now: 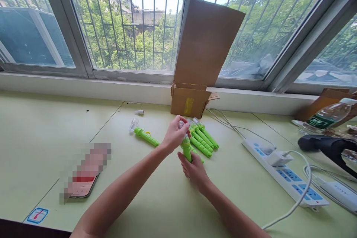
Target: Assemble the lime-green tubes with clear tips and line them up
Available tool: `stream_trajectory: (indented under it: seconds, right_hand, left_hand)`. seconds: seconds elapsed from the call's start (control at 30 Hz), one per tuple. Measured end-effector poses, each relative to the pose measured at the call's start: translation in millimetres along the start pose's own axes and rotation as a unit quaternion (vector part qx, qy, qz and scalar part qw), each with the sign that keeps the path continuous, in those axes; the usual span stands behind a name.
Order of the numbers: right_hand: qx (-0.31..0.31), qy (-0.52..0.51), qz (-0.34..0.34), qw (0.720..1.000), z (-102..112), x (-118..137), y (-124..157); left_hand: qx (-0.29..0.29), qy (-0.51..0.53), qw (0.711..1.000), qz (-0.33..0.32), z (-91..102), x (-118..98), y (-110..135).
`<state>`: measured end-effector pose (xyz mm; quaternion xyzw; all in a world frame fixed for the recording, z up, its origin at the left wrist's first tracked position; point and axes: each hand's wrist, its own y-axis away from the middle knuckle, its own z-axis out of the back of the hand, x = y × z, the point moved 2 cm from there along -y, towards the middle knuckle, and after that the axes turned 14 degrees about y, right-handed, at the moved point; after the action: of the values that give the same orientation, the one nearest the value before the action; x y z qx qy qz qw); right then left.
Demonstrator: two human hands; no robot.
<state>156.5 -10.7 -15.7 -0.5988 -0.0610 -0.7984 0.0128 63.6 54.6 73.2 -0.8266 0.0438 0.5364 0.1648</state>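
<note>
Both my hands are on one green plastic tube with a clear cap (186,145), tilted above the table. The clear end is pinched between the fingers of my left hand (175,134). Lower down, my right hand (196,171) is closed around the green body. Beyond them lie several similar capped green tubes (205,137) side by side, some partly hidden by my hands. To the left of my hands is an uncapped green tube (147,136) with a small yellow piece by it. A loose clear cap (134,125) lies at its open end.
A small white piece (139,112) lies near the windowsill. An opened cardboard box (189,101) stands behind the tubes. On the left is a phone (83,187). A white power strip (284,174) with cables, and a plastic bottle (329,113), occupy the right side.
</note>
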Motion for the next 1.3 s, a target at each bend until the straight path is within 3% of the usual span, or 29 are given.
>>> stream_trajectory:
  seconds: [0.1, 0.23, 0.3, 0.37, 0.43, 0.5, 0.57, 0.63, 0.73, 0.87, 0.93, 1.03, 1.17, 1.3]
  right_hand:
    - [0.071, -0.081, -0.057, 0.992, -4.8, 5.8, 7.8]
    - [0.217, -0.159, -0.09, 0.959, -4.1, 15.2, 16.8]
    - [0.28, -0.156, -0.101, 0.942, -4.0, 15.3, 18.7]
    - [0.295, -0.115, -0.091, 0.944, -5.9, 12.2, 18.1]
    - [0.247, -0.035, -0.05, 0.967, -9.0, 7.8, 15.0]
    - [0.154, 0.069, -0.007, 0.986, -10.6, 4.0, 10.7]
    - [0.054, 0.166, 0.061, 0.983, -8.2, 3.4, 6.2]
    - [-0.041, 0.26, 0.13, 0.956, -1.0, 4.4, 2.2]
    - [-0.134, 0.396, 0.154, 0.895, 14.6, 3.3, -2.9]
    - [-0.19, 0.54, 0.183, 0.799, 25.8, 1.5, -4.2]
    - [-0.189, 0.566, 0.194, 0.778, 23.3, 1.1, -2.6]
    - [-0.151, 0.55, 0.19, 0.799, 13.3, 1.1, 0.9]
    - [-0.08, 0.45, 0.171, 0.873, 0.3, 3.9, 5.6]
    - [0.009, 0.296, 0.156, 0.942, -6.4, 12.4, 10.5]
  left_hand:
    - [0.016, 0.03, 0.999, 0.014, 2.6, 1.4, 2.8]
    - [0.042, 0.086, 0.995, 0.034, 17.2, 0.4, 11.7]
    - [0.046, 0.123, 0.99, 0.042, 25.7, -1.6, 20.4]
    - [0.041, 0.151, 0.987, 0.045, 32.5, -3.1, 30.7]
    - [0.015, 0.174, 0.984, 0.042, 36.8, -2.0, 40.4]
    - [-0.021, 0.194, 0.98, 0.035, 38.4, 1.9, 47.5]
    - [-0.061, 0.194, 0.979, 0.022, 39.0, 7.3, 51.3]
    - [-0.091, 0.169, 0.981, 0.008, 40.1, 11.8, 52.3]
    - [-0.103, 0.135, 0.986, -0.003, 44.0, 15.7, 51.7]
    - [-0.109, 0.166, 0.98, 0.023, 48.0, 21.5, 52.3]
    - [-0.106, 0.197, 0.974, 0.044, 46.0, 24.0, 53.8]
    - [-0.103, 0.241, 0.963, 0.055, 41.3, 21.8, 56.4]
    - [-0.074, 0.265, 0.959, 0.064, 39.1, 8.8, 59.2]
    - [-0.002, 0.261, 0.962, 0.083, 41.9, -4.6, 60.7]
